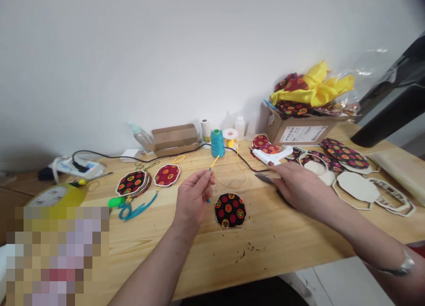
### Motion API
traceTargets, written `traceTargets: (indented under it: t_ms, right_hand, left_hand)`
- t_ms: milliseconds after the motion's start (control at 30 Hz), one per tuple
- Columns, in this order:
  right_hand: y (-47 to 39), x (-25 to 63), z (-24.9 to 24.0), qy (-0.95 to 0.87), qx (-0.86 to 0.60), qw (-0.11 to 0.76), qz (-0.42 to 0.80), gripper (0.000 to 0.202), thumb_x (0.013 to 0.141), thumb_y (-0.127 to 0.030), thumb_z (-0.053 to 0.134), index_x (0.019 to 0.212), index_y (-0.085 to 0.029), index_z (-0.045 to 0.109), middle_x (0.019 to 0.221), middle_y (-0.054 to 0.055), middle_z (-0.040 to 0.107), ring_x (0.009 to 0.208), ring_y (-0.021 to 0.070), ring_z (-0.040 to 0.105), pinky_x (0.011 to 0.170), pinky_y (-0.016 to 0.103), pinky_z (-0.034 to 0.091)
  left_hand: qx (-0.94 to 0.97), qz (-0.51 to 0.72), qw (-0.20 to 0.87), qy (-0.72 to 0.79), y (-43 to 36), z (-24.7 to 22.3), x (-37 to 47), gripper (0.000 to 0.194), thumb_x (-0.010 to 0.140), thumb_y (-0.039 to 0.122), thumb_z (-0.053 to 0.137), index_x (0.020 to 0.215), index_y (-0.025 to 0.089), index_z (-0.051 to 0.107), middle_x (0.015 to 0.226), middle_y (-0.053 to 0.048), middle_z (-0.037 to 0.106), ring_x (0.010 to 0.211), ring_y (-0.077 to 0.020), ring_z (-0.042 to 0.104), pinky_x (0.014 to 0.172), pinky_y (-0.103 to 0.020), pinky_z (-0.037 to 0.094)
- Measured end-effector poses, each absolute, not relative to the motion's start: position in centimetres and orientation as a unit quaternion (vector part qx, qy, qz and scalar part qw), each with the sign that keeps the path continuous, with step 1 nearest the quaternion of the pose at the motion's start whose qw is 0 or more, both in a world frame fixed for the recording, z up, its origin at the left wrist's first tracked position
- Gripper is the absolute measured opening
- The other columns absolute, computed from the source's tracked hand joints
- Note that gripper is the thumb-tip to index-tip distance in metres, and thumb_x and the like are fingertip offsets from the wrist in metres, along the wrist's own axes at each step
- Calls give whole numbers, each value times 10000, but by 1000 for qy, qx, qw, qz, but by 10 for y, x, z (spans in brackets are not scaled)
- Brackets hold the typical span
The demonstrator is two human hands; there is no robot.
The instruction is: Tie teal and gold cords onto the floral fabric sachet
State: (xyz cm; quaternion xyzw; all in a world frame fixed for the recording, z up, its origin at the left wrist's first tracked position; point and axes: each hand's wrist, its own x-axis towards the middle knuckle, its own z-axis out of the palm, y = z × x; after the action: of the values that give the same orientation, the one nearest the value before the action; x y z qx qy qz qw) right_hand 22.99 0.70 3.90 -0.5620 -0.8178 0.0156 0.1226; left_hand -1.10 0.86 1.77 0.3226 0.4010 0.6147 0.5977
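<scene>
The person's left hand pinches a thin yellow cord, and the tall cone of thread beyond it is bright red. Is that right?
Not quite: the head view shows that the tall cone of thread is teal, not red. The person's left hand does pinch a thin yellow cord.

On the table (189,270), a cloth disc (230,211) lies between the left hand (195,191), with its cord (217,160), and the right hand (295,186), over the scissors (263,178). Behind the disc stands a thread cone (217,145), a spool (230,134) just right of it. Left of the left hand lie a pendant (168,176), a stack of discs (132,183), then a power strip (94,168). Behind the pendant, near the wall (166,53), stands a small box (175,140), a bottle (142,137) on its left. Behind the right hand lies a glue gun (274,157); farther back, a carton (295,131) holds cloth (314,93).
</scene>
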Motion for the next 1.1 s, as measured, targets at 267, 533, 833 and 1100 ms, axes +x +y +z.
traceTargets:
  t_ms: [267,533,833,1100]
  right_hand:
    - [31,130,32,-744,-415,288,437,426,736,-81,492,1143,-172,574,1117,86,625,726,116,593,666,267,478]
    - [27,124,6,-696,-357,250,571,345,753,-154,523,1091,-160,597,732,15,657,564,88,540,511,190,408]
    - [18,141,31,-901,-335,238,137,184,855,-180,471,806,-152,647,714,33,643,627,116,533,577,236,350]
    - [37,162,42,-911,-280,281,110,143,830,-145,519,769,-163,647,732,34,610,704,119,522,615,229,361]
  left_hand:
    - [320,615,595,406,11,16,-12,131,700,232,676,683,111,629,597,19,545,404,4,291,387,-151,198]
    - [328,612,581,425,11,15,-12,125,708,240,668,699,119,638,594,28,549,401,-5,320,391,-163,223]
    - [375,570,501,533,13,9,-14,182,697,310,668,632,143,637,528,51,519,407,-29,295,402,-187,222]
    - [556,368,537,516,4,12,-9,96,690,216,638,627,154,677,580,9,617,571,-107,500,569,-220,373]
